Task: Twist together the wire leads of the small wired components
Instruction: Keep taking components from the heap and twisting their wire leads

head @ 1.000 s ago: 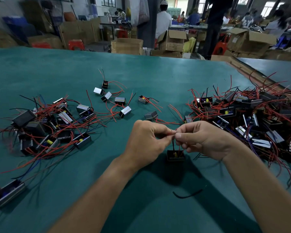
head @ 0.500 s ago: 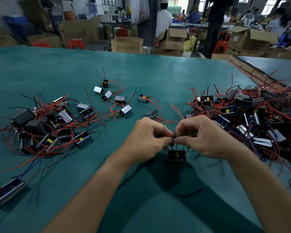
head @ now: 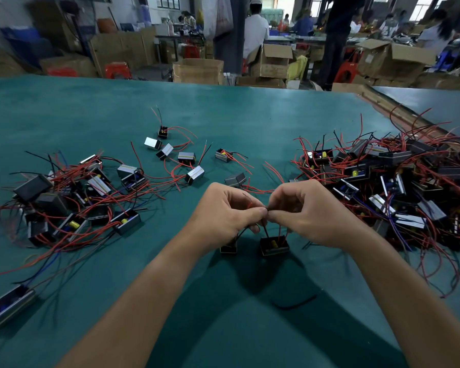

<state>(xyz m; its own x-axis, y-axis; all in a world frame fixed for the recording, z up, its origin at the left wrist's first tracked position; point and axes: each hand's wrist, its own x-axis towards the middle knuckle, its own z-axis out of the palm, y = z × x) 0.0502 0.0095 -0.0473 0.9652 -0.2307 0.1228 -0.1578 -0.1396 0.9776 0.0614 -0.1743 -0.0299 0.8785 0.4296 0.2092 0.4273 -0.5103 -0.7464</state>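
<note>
Hands: left hand [head: 229, 213] and right hand [head: 308, 211] met, both pinching wire leads [head: 264, 208] above the black component [head: 274, 246].
Second component [head: 228, 248]: just left, half hidden under the left hand.
Piles: left pile [head: 72, 203] and right pile [head: 398, 187] flanked it.

Soft daylight, warped edges, blurry background

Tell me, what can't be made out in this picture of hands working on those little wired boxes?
Head view, all of it:
- Whether the wire leads are twisted yet: covered where the left hand and right hand pinch them.
- The smaller black component: mostly under the left hand.
- The right pile of components: cut off by the right edge.
- The background workers: blurred.
</note>
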